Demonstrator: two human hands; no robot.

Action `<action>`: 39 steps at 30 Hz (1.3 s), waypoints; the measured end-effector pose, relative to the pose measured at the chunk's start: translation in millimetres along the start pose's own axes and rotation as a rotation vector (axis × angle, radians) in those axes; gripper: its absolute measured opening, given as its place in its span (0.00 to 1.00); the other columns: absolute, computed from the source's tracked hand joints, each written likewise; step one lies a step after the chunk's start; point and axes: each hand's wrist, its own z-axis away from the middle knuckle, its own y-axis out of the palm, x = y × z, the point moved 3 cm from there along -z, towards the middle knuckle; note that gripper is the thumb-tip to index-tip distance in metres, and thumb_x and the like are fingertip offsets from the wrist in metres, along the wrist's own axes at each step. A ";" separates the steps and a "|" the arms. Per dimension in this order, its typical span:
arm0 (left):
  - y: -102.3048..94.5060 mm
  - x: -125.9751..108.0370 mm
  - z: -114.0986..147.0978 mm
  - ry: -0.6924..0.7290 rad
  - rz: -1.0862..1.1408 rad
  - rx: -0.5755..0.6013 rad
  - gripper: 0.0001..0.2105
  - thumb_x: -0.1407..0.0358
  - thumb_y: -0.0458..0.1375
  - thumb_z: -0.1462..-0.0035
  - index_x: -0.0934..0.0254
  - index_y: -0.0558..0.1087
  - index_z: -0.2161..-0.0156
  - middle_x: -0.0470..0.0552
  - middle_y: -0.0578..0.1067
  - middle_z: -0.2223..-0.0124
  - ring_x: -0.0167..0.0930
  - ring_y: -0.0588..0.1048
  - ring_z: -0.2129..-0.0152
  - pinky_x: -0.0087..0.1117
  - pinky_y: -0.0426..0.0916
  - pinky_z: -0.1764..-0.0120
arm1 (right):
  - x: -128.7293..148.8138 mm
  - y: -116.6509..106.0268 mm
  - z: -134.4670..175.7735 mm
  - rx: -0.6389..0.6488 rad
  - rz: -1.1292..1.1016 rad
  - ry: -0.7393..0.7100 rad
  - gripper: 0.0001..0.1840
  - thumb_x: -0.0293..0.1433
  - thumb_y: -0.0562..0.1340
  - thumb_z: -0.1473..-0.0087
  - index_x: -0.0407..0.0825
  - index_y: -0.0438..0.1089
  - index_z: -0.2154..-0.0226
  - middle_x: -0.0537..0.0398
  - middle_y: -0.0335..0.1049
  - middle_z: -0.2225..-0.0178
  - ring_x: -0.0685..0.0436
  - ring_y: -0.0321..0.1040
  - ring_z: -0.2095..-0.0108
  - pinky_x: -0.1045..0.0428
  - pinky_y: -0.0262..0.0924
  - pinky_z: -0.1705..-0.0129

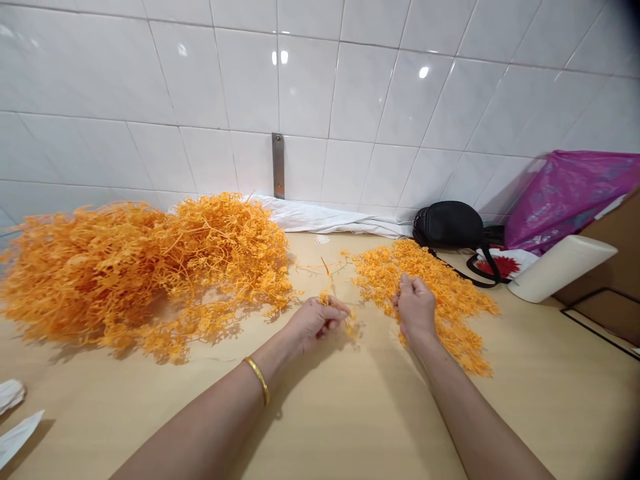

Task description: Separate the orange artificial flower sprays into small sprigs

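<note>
My left hand point(316, 321), with a gold bangle point(259, 381) on its wrist, is closed around a thin sprig of orange artificial flowers point(327, 293). The sprig's stem points up and away, and small blossoms hang by my fingertips, slightly blurred. My right hand point(416, 305) is closed at the near left side of a flat pile of orange sprigs point(450, 293); whether something is between its fingers I cannot make out. A much larger, bushy heap of the same orange sprigs point(125, 267) lies to the left. A loose sprig point(320, 267) rests on the table beyond my left hand.
A black bag point(447, 225) with a strap sits at the back right, beside a purple plastic bag point(570, 193), a white cylinder point(565, 267) and a cardboard box point(605, 273). White cloth point(330, 219) runs along the tiled wall. White scraps point(17, 437) lie at the left edge.
</note>
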 end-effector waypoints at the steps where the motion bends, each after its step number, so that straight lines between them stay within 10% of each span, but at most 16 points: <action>1: -3.4 -0.1 -2.1 0.017 0.081 0.000 0.05 0.73 0.58 0.64 0.68 0.68 0.76 0.41 0.60 0.87 0.18 0.53 0.90 0.21 0.42 0.85 | -0.9 -0.8 -1.1 0.011 -0.048 0.046 0.13 0.40 0.54 0.55 0.50 0.53 0.80 0.64 0.55 0.84 0.54 0.50 0.85 0.57 0.45 0.84; 16: -6.2 -0.5 -7.1 0.043 0.104 0.074 0.08 0.71 0.60 0.62 0.67 0.66 0.73 0.41 0.60 0.85 0.17 0.53 0.89 0.21 0.43 0.84 | 8.3 29.9 34.7 0.793 -0.113 0.266 0.18 0.45 0.61 0.61 0.48 0.58 0.81 0.67 0.45 0.88 0.57 0.39 0.87 0.57 0.33 0.84; 22: 11.7 -3.9 1.8 0.041 -0.180 -0.078 0.06 0.69 0.59 0.60 0.67 0.64 0.80 0.39 0.54 0.90 0.17 0.47 0.92 0.24 0.35 0.86 | 4.8 35.8 35.7 0.634 0.002 -0.066 0.14 0.38 0.55 0.53 0.47 0.59 0.83 0.61 0.54 0.84 0.53 0.50 0.82 0.56 0.45 0.79; 28: 14.6 3.7 8.8 0.033 -0.239 -0.017 0.07 0.66 0.59 0.60 0.67 0.65 0.80 0.39 0.54 0.90 0.17 0.47 0.93 0.22 0.38 0.88 | 0.8 3.8 -1.6 0.048 0.383 -0.177 0.16 0.38 0.49 0.51 0.50 0.55 0.84 0.60 0.53 0.85 0.51 0.49 0.81 0.55 0.44 0.79; 39: 1.0 5.6 -1.9 0.082 0.136 -0.005 0.08 0.70 0.60 0.60 0.67 0.64 0.76 0.46 0.67 0.81 0.19 0.61 0.86 0.21 0.53 0.82 | 14.4 -8.4 6.6 0.075 0.784 -0.443 0.12 0.24 0.52 0.58 0.48 0.68 0.71 0.47 0.65 0.66 0.40 0.56 0.63 0.50 0.48 0.66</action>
